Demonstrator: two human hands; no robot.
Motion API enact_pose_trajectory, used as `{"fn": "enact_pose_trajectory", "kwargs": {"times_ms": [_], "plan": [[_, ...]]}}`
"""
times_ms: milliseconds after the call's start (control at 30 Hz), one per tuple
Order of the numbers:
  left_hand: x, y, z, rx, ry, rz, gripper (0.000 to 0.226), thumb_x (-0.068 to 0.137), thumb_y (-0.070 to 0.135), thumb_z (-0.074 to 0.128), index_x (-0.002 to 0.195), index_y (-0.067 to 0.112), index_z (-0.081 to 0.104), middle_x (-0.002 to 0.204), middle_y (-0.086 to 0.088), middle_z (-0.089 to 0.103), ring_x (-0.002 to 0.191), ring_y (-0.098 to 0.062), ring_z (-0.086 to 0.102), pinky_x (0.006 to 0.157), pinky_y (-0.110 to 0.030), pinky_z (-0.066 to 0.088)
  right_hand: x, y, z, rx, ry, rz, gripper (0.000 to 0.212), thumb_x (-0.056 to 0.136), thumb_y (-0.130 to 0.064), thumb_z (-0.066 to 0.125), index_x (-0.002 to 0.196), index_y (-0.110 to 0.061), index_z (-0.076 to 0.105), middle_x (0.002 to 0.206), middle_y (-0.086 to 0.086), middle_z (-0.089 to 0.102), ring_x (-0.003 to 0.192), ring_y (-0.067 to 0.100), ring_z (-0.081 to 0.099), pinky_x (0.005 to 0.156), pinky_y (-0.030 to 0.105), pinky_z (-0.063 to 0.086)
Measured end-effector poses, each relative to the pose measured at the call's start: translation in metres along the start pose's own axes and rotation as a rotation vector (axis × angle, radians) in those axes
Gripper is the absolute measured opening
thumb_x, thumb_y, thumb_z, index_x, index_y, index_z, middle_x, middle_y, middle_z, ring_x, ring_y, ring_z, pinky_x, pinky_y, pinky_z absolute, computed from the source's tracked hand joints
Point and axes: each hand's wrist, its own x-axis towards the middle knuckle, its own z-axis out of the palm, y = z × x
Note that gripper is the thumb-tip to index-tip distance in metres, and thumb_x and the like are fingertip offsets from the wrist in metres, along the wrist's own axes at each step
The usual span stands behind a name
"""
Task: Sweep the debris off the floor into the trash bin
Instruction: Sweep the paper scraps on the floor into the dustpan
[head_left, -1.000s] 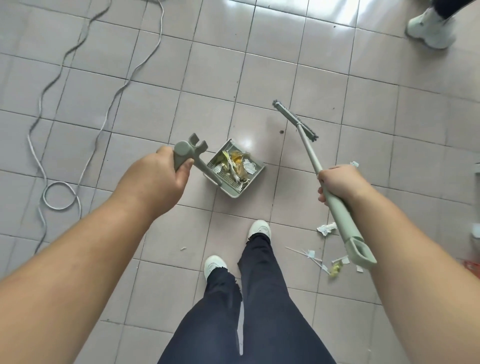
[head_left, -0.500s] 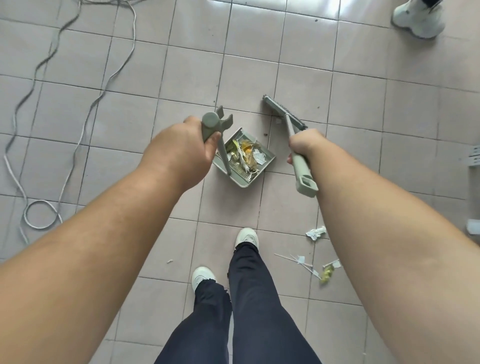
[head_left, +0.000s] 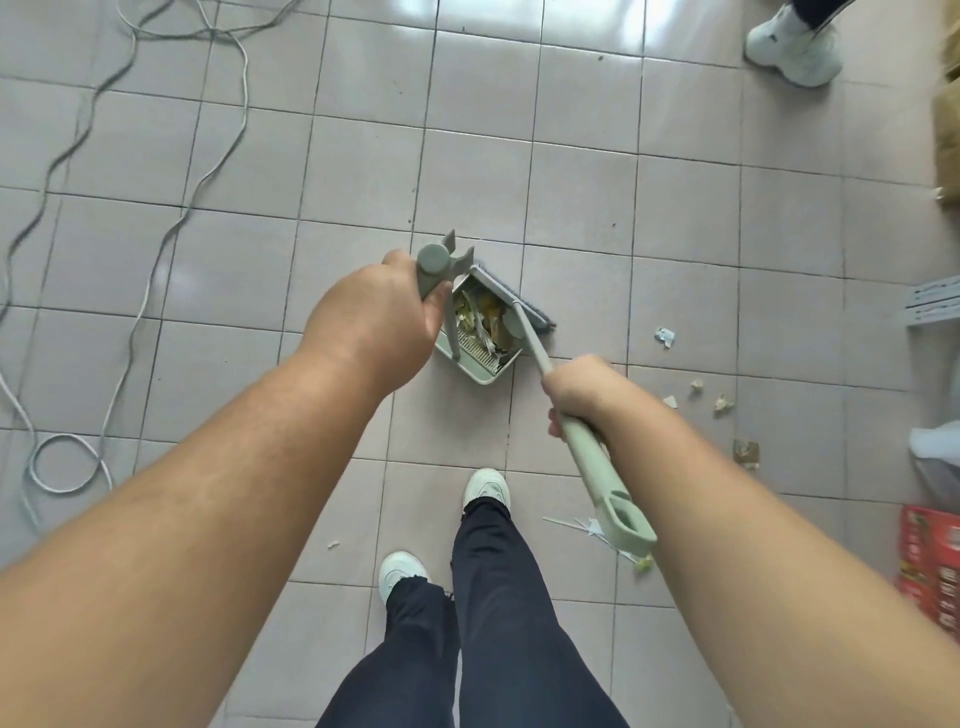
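My left hand (head_left: 379, 312) grips the top of the grey-green dustpan handle (head_left: 435, 267). The dustpan (head_left: 470, 358) stands on the tiled floor, holding yellow and white scraps (head_left: 485, 317). My right hand (head_left: 582, 389) is closed on the pale green broom handle (head_left: 597, 467); the broom head (head_left: 511, 296) lies across the dustpan's far right rim. Loose debris lies on the floor: a white scrap (head_left: 665, 336), small crumbs (head_left: 719, 400), a brown piece (head_left: 746, 451), and thin sticks and bits (head_left: 587, 527) near my right foot. No trash bin is in view.
A grey cable (head_left: 150, 249) loops across the floor at left. Another person's white shoe (head_left: 792, 44) is at top right. A red box (head_left: 930, 561), a white bag (head_left: 935, 457) and a grey shelf edge (head_left: 930, 306) line the right side. My white shoes (head_left: 485, 486) stand below the dustpan.
The broom head has swung from beside the dustpan onto its far rim. My right hand has slid down and right along the handle. The view has shifted, showing more debris at right.
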Motion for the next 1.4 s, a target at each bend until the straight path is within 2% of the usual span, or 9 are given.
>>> {"fn": "enact_pose_trajectory", "kwargs": {"times_ms": [33, 133, 200, 433, 667, 900, 1067, 1300, 1400], "plan": [[-0.001, -0.001, 0.0, -0.005, -0.001, 0.0, 0.038, 0.095, 0.039, 0.036, 0.105, 0.004, 0.046, 0.093, -0.017, 0.059, 0.074, -0.027, 0.04, 0.064, -0.033, 0.032, -0.003, 0.005, -0.003, 0.034, -0.001, 0.003, 0.014, 0.093, -0.005, 0.04, 0.101, 0.0, 0.05, 0.064, 0.016, 0.053, 0.039, 0.023, 0.054, 0.035, 0.021, 0.046], [-0.003, -0.003, 0.0, -0.012, -0.006, -0.001, 0.038, 0.095, 0.039, 0.036, 0.104, 0.004, 0.046, 0.094, -0.018, 0.06, 0.074, -0.028, 0.04, 0.064, -0.033, 0.032, -0.016, 0.021, -0.02, 0.017, 0.034, -0.06, 0.011, 0.09, -0.005, 0.042, 0.083, -0.002, 0.05, 0.061, 0.014, 0.053, 0.027, 0.018, 0.049, 0.033, 0.016, 0.039], [-0.004, -0.006, 0.001, -0.013, -0.009, 0.004, 0.039, 0.095, 0.04, 0.036, 0.104, 0.004, 0.047, 0.093, -0.018, 0.06, 0.074, -0.028, 0.041, 0.063, -0.034, 0.032, -0.025, 0.026, -0.026, 0.065, 0.042, -0.083, 0.013, 0.089, -0.005, 0.042, 0.08, -0.003, 0.051, 0.06, 0.013, 0.052, 0.024, 0.016, 0.046, 0.032, 0.013, 0.036], [-0.012, -0.012, -0.002, 0.001, -0.014, 0.055, 0.038, 0.095, 0.04, 0.036, 0.103, 0.005, 0.047, 0.082, -0.01, 0.047, 0.075, -0.028, 0.041, 0.065, -0.033, 0.033, -0.024, 0.039, -0.013, 0.153, 0.095, -0.112, 0.016, 0.089, -0.009, 0.044, 0.097, -0.004, 0.057, 0.062, 0.011, 0.054, 0.027, 0.016, 0.049, 0.033, 0.015, 0.04], [-0.035, -0.021, -0.006, 0.066, 0.006, 0.176, 0.033, 0.093, 0.041, 0.037, 0.091, 0.009, 0.042, 0.075, -0.008, 0.047, 0.072, -0.03, 0.043, 0.061, -0.034, 0.034, -0.017, 0.067, 0.001, 0.383, 0.154, -0.092, 0.017, 0.088, -0.006, 0.043, 0.098, -0.002, 0.056, 0.064, 0.014, 0.052, 0.037, 0.021, 0.05, 0.035, 0.016, 0.041], [-0.066, -0.037, -0.004, 0.099, 0.041, 0.35, 0.038, 0.092, 0.043, 0.038, 0.094, 0.006, 0.047, 0.076, -0.009, 0.051, 0.071, -0.031, 0.045, 0.062, -0.037, 0.039, -0.027, 0.135, 0.025, 0.545, 0.241, -0.081, 0.016, 0.087, -0.004, 0.042, 0.094, -0.003, 0.057, 0.061, 0.014, 0.051, 0.03, 0.019, 0.048, 0.035, 0.017, 0.041], [-0.091, -0.034, 0.0, 0.143, 0.02, 0.401, 0.033, 0.092, 0.042, 0.038, 0.088, 0.009, 0.041, 0.062, -0.001, 0.041, 0.068, -0.03, 0.043, 0.06, -0.035, 0.035, -0.048, 0.194, 0.039, 0.679, 0.284, -0.034, 0.015, 0.088, -0.004, 0.043, 0.095, -0.003, 0.056, 0.062, 0.014, 0.049, 0.036, 0.02, 0.047, 0.032, 0.015, 0.038], [-0.11, -0.019, 0.019, 0.163, -0.046, 0.49, 0.034, 0.091, 0.041, 0.039, 0.085, 0.008, 0.044, 0.076, -0.008, 0.051, 0.073, -0.032, 0.048, 0.063, -0.036, 0.039, -0.068, 0.271, 0.036, 0.811, 0.314, 0.107, 0.014, 0.089, -0.003, 0.045, 0.077, -0.003, 0.052, 0.062, 0.014, 0.047, 0.02, 0.013, 0.042, 0.029, 0.013, 0.037], [-0.113, -0.011, 0.025, 0.197, -0.065, 0.484, 0.033, 0.091, 0.042, 0.039, 0.084, 0.009, 0.043, 0.074, -0.007, 0.049, 0.073, -0.032, 0.048, 0.062, -0.036, 0.041, -0.058, 0.299, 0.036, 0.88, 0.344, 0.156, 0.012, 0.089, -0.002, 0.044, 0.081, -0.002, 0.053, 0.062, 0.014, 0.047, 0.02, 0.012, 0.042, 0.029, 0.014, 0.037]]}}
